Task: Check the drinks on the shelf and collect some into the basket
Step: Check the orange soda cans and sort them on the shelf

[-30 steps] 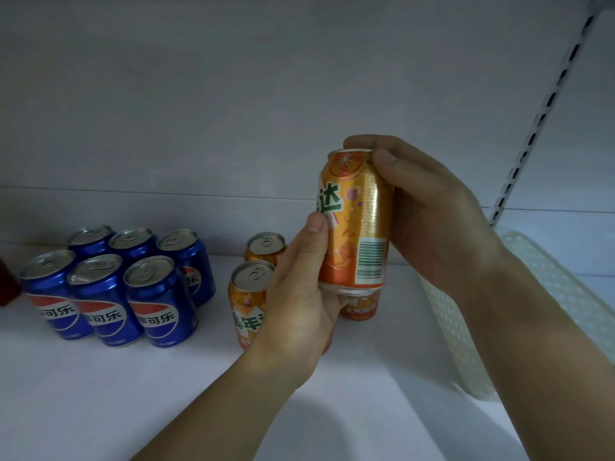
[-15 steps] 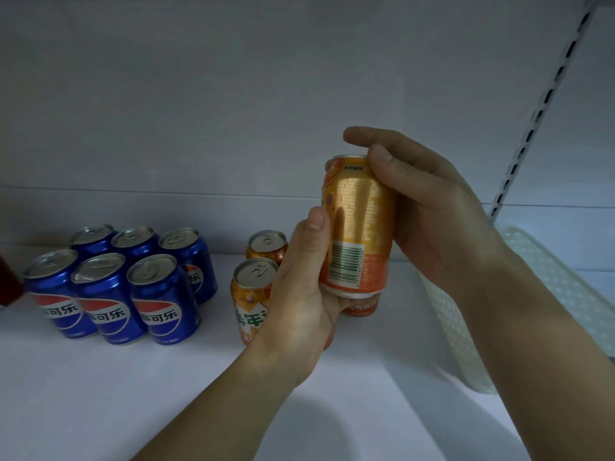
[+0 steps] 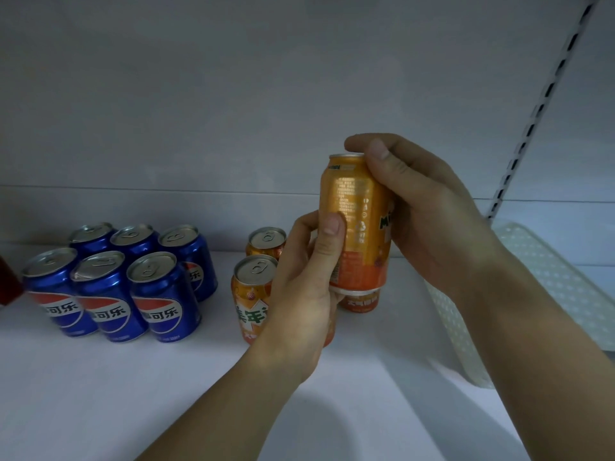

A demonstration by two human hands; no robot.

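Note:
Both hands hold an orange soda can [image 3: 357, 227] upright above the white shelf [image 3: 100, 394]. My left hand [image 3: 304, 294] cups its lower left side with the thumb on the label. My right hand [image 3: 429, 221] wraps its right side, thumb and fingers over the top rim. Small print on the can faces me. Three more orange cans stand on the shelf behind: one in front [image 3: 251, 294], one at the back [image 3: 266, 241], and one [image 3: 359, 302] mostly hidden under the held can. A white perforated basket [image 3: 539, 294] sits at the right.
Several blue cola cans [image 3: 109, 281] stand in two rows at the left of the shelf. A red object [image 3: 8, 284] shows at the far left edge. A slotted metal shelf upright [image 3: 539, 111] runs up the back wall at the right.
The orange can has been turned in my hands: the barcode side has rotated away and the small-print side now faces me. Hands stay in about the same place.

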